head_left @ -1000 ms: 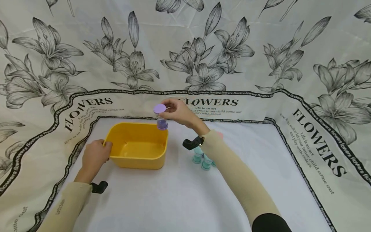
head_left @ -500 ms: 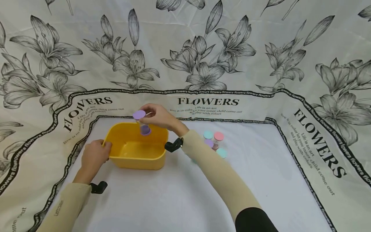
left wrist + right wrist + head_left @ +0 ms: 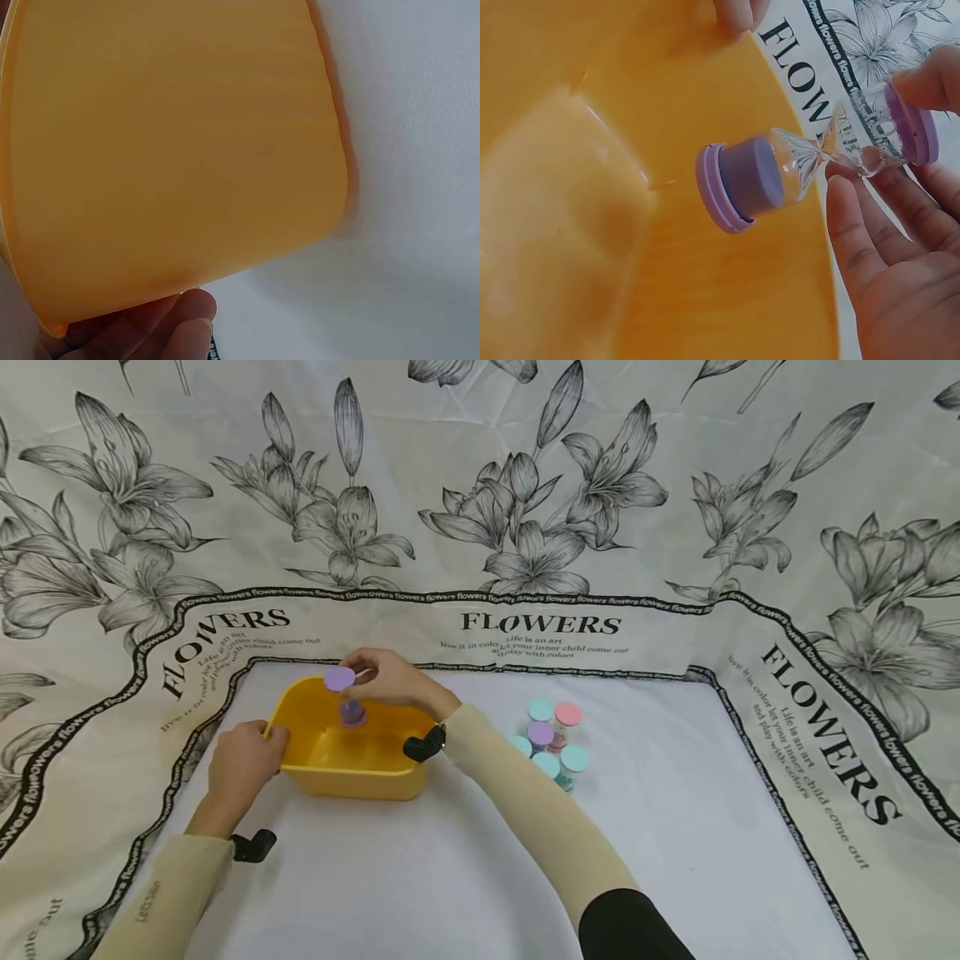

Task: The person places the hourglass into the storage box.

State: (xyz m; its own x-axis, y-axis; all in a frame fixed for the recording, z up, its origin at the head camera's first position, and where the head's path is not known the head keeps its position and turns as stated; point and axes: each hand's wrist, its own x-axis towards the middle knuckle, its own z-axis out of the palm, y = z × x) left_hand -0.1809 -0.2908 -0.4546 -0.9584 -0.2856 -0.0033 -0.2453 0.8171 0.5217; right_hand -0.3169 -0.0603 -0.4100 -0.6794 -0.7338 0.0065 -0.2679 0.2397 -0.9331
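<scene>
My right hand (image 3: 386, 679) pinches a small sand timer with purple caps (image 3: 352, 713) near its upper cap and holds it over the yellow bin (image 3: 360, 783). In the right wrist view the timer (image 3: 751, 180) shows clear glass, a narrow waist and purple sand gathered at the lower cap. Thumb and fingers sit about the other end. My left hand (image 3: 243, 764) grips the bin's left rim. From the left wrist view the bin's outer wall (image 3: 180, 150) fills much of the picture, with the curled fingers (image 3: 191, 330) below it.
Right of the bin, a cluster of sand timers stands on the white tablecloth (image 3: 675, 827): several with teal caps (image 3: 574, 759), one with a pink cap (image 3: 567, 714) and one with a purple cap (image 3: 540, 732). A flower-printed cloth (image 3: 525, 485) hangs behind.
My right hand has carried the purple sand timer left and down, from beyond the bin's right rim to over its inside. The cluster of timers has come into fuller view. My left hand keeps its grip.
</scene>
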